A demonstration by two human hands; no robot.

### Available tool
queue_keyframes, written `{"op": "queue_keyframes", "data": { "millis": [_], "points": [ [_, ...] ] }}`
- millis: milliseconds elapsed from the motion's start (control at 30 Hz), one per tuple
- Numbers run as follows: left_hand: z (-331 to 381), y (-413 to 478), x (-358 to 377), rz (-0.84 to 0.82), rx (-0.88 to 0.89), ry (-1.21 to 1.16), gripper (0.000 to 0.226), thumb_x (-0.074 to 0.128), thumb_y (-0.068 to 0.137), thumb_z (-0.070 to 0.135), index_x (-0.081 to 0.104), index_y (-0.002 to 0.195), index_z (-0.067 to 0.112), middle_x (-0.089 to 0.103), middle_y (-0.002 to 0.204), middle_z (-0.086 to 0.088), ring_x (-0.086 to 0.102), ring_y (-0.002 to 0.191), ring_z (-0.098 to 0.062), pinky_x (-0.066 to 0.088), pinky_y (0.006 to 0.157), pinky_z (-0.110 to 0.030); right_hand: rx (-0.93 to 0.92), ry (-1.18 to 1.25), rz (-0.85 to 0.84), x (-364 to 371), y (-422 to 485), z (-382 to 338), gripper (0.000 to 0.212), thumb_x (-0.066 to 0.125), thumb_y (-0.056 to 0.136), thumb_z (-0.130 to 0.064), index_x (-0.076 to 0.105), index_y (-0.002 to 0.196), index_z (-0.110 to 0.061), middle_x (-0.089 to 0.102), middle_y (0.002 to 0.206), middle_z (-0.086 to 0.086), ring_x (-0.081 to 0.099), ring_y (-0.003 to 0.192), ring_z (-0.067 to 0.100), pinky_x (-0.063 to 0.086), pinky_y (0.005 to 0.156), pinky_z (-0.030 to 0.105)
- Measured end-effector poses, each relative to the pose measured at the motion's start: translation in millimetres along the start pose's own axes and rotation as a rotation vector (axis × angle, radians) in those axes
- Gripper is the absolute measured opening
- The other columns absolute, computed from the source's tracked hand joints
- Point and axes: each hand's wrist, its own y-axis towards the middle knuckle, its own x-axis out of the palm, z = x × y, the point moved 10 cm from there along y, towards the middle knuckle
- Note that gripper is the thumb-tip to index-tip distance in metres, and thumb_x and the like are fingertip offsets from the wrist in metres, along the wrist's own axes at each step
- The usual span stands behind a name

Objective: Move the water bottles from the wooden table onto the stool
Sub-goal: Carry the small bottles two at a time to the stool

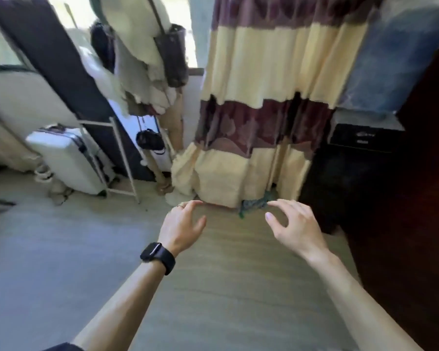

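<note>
- The left hand is held out over the floor in the lower middle of the frame, fingers spread and curved, holding nothing. A ring sits on one finger and a black watch is on the wrist.
- The right hand is beside it, a little to the right and apart from it, fingers also spread and curled, empty.
- No water bottles, wooden table or stool can be made out in this view; where they stand cannot be told.
- A white suitcase stands shut on the floor at centre left, so its contents cannot be seen; it is just beside a pale metal rack.
- A dark bag hangs at the upper middle among pale garments; what is inside it is hidden.
- A small black pouch-like thing hangs lower, near the rack; too blurred to tell more.
- A striped cream and maroon curtain falls to the floor in the middle, its hem bunched just beyond the fingertips.
- A black box sits at the right on dark furniture, closed.
</note>
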Motion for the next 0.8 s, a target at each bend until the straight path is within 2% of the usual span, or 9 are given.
{"op": "queue_keyframes", "data": {
  "millis": [133,267,467,700,800],
  "points": [
    [-132,-26,-110,0.215,-0.219,-0.024,0.041,0.064,0.092,0.033,0.060,0.131,0.020,0.063,0.128,-0.005,0.057,0.119,-0.025,0.046,0.099,-0.036,-0.271,0.039,-0.133,83,51,-152,0.035,0.064,0.091,-0.040,0.066,0.124,-0.029,0.064,0.127,-0.009,0.043,0.132,0.020,0.029,0.114,0.029],
    [-221,-55,-177,0.304,-0.382,-0.001,0.042,0.063,0.093,0.033,0.059,0.133,0.020,0.062,0.132,-0.004,0.056,0.122,-0.023,0.044,0.104,-0.036,-0.458,0.069,-0.193,143,82,-268,0.037,0.065,0.091,-0.041,0.066,0.126,-0.029,0.064,0.129,-0.006,0.042,0.133,0.021,0.029,0.115,0.031],
    [-318,-73,-266,0.429,-0.542,0.110,0.043,0.061,0.093,0.037,0.058,0.134,0.025,0.060,0.136,0.001,0.054,0.126,-0.018,0.042,0.106,-0.034,-0.681,0.094,-0.323,233,128,-407,0.041,0.055,0.092,-0.052,0.061,0.129,-0.036,0.061,0.134,-0.010,0.036,0.138,0.022,0.032,0.116,0.039],
    [-399,-33,-361,0.575,-0.698,0.148,0.043,0.060,0.093,0.035,0.058,0.134,0.026,0.057,0.139,0.001,0.051,0.129,-0.019,0.040,0.108,-0.036,-0.859,0.161,-0.385,307,200,-534,0.046,0.049,0.092,-0.059,0.059,0.131,-0.037,0.059,0.135,-0.012,0.035,0.139,0.021,0.031,0.116,0.035],
    [-428,-14,-397,0.634,-0.740,0.153,0.043,0.061,0.092,0.036,0.058,0.134,0.028,0.057,0.138,0.001,0.051,0.130,-0.020,0.039,0.110,-0.039,-0.917,0.202,-0.399,326,234,-587,0.041,0.054,0.094,-0.054,0.059,0.131,-0.037,0.059,0.136,-0.012,0.034,0.139,0.021,0.031,0.116,0.035]
  ]
}}
